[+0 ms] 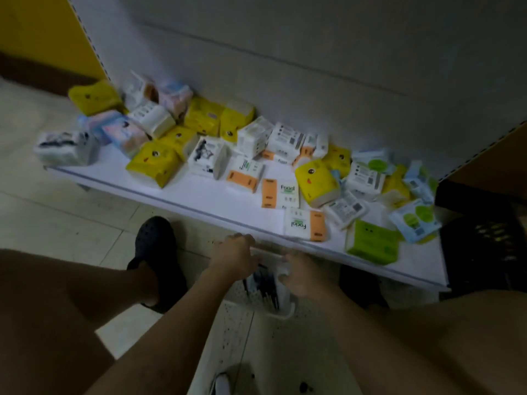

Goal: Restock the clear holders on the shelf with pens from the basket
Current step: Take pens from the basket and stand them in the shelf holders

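A small white perforated basket stands on the floor just below the front edge of the low white shelf. Dark pens lie bundled inside it. My left hand curls over the basket's far left rim. My right hand grips its right rim, thumb and fingers on the edge. The picture is dim and blurred. No clear holders are in view.
Several tissue packs, such as a yellow one and a green one, lie scattered across the shelf. A black crate stands at the right end. My foot in a black clog is left of the basket, with my knees at both sides.
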`<state>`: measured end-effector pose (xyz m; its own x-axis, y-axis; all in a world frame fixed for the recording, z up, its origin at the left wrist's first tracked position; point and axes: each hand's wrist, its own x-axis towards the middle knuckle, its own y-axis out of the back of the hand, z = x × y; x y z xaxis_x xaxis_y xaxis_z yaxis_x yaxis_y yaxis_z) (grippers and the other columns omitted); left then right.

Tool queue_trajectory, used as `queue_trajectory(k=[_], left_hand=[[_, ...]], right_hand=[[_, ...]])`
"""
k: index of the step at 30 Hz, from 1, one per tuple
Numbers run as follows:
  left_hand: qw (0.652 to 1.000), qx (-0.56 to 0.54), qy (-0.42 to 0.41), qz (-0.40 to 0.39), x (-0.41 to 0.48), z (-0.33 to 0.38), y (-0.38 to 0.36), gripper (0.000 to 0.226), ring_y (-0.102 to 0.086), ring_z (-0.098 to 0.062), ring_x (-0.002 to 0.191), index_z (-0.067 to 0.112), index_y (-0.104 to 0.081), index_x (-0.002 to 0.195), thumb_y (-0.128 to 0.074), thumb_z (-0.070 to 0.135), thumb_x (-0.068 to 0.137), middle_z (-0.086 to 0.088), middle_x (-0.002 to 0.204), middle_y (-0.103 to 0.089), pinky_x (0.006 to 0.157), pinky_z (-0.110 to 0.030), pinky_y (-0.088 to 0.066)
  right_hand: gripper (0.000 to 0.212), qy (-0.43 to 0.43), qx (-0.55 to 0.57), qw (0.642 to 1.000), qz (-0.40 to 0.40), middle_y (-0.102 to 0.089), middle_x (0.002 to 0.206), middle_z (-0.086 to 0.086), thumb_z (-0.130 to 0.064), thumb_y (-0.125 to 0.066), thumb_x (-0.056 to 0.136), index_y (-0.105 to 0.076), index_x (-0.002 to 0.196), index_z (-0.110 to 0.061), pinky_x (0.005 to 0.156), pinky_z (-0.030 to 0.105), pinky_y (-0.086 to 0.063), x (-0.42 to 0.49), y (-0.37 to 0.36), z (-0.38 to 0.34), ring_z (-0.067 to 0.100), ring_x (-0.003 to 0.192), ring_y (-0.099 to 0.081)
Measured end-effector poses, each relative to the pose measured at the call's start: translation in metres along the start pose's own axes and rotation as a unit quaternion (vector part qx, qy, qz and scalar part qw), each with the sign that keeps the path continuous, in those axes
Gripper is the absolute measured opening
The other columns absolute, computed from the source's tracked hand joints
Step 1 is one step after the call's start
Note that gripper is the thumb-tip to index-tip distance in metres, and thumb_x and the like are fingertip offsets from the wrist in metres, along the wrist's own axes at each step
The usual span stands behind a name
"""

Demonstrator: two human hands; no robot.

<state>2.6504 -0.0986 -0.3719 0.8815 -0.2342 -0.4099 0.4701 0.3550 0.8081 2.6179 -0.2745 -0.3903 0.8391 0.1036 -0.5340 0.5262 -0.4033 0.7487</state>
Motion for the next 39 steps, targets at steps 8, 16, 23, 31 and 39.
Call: queue_trajectory(k=[8,16,23,31,39], left_hand=[[0.989,-0.047,0.069,-0.122,0.019,-0.039,-0.064,0.034,-0.049,-0.022,0.121,0.017,-0.059,0.124,-0.05,0.035,0.097,-0.004,0.122,-0.061,0.11,-0.036,-0.03],[0.972,-0.14,0.124,-0.138,0.036,-0.062,-0.126,0.028,-0.056,-0.026,0.104,0.01,-0.06,0.113,-0.055,0.028,0.093,-0.01,0.111,-0.061,0.086,-0.03,-0.046],[0.96,-0.156,0.138,-0.189,0.056,-0.066,-0.169,0.03,-0.062,-0.026,0.096,0.005,-0.064,0.113,-0.062,0.021,0.088,-0.014,0.107,-0.066,0.077,-0.028,-0.051],[0.948,-0.09,0.143,-0.269,0.087,-0.075,-0.189,0.056,-0.048,-0.028,0.124,0.012,-0.044,0.141,-0.055,0.039,0.093,-0.013,0.139,-0.049,0.1,-0.032,-0.041],[0.922,-0.232,0.215,-0.224,0.092,-0.079,-0.194,0.049,-0.046,-0.031,0.127,0.004,-0.047,0.137,-0.054,0.03,0.096,-0.018,0.138,-0.049,0.108,-0.036,-0.038]], right_hand=[[0.04,-0.027,-0.004,0.994,-0.102,-0.053,0.134,0.012,-0.023,-0.053,0.097,-0.05,0.135,-0.011,0.096,0.032,-0.046,0.023,-0.054,0.015,0.026,0.116,-0.054],[0.03,-0.03,0.019,0.993,-0.11,-0.061,0.116,0.012,-0.024,-0.052,0.096,-0.061,0.119,-0.006,0.079,0.03,-0.047,0.046,-0.073,0.027,0.029,0.103,-0.059],[0.027,-0.066,-0.027,0.984,-0.166,-0.052,0.111,0.017,-0.021,-0.044,0.099,-0.053,0.121,-0.007,0.063,0.027,-0.038,0.055,-0.108,0.044,0.03,0.087,-0.053],[0.021,-0.084,0.012,0.982,-0.167,-0.045,0.093,0.01,-0.022,-0.053,0.096,-0.058,0.107,-0.005,0.06,0.027,-0.031,0.081,-0.127,0.053,0.024,0.077,-0.045],[0.017,-0.116,0.036,0.969,-0.213,-0.038,0.084,0.006,-0.015,-0.048,0.094,-0.044,0.078,-0.017,0.074,0.026,-0.029,0.099,-0.146,0.055,0.024,0.09,-0.041]])
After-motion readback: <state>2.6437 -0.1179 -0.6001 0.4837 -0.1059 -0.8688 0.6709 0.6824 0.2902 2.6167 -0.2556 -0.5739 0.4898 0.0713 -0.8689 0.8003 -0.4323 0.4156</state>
